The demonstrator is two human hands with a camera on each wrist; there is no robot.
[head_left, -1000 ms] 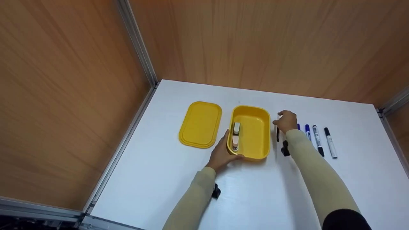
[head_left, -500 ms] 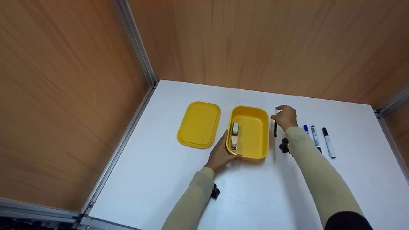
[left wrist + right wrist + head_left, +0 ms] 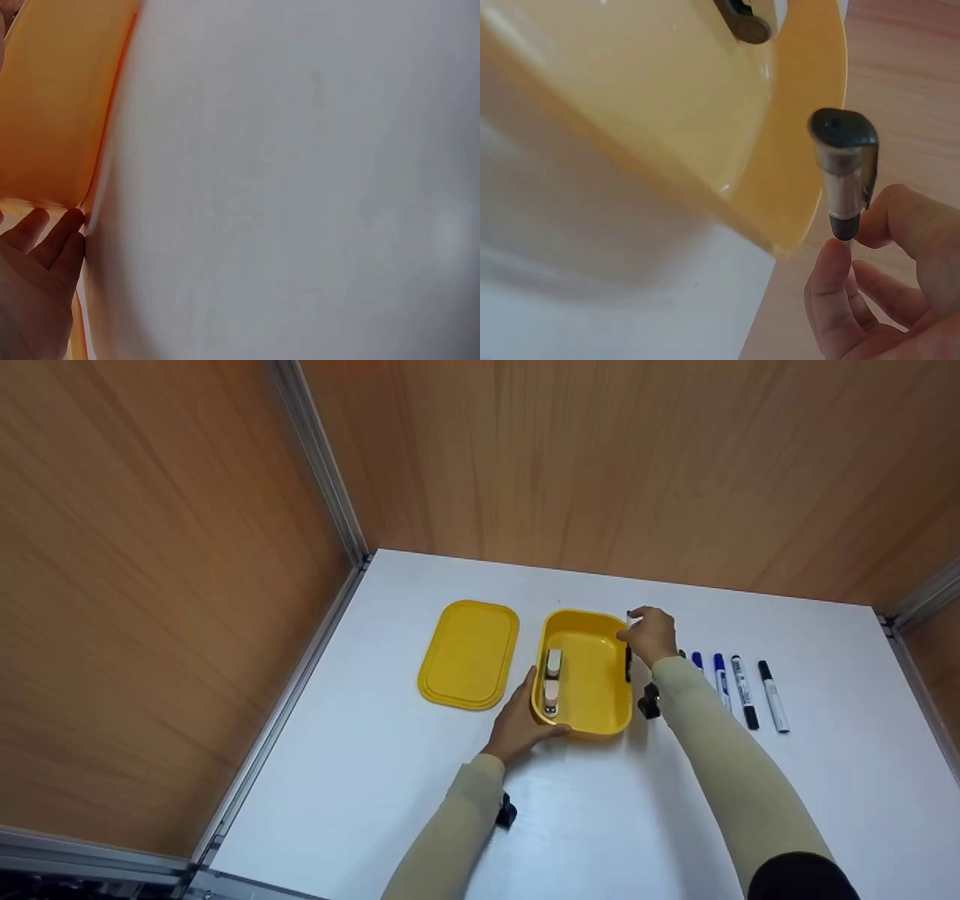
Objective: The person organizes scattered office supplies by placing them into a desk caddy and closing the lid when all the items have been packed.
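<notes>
Right hand (image 3: 649, 634) pinches marker (image 3: 628, 660) seemingly above box (image 3: 589, 720).

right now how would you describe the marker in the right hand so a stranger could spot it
Find the open yellow box on the white table. At its right rim the right hand pinches a black marker; unlike the markers lying in a row, it hangs in the air.

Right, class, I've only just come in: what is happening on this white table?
A person's left hand holds the near left corner of an open yellow box, which already contains two small items. The right hand pinches a dark pen over the box's right rim. The yellow lid lies left of the box, and four markers lie in a row on the right.
</notes>
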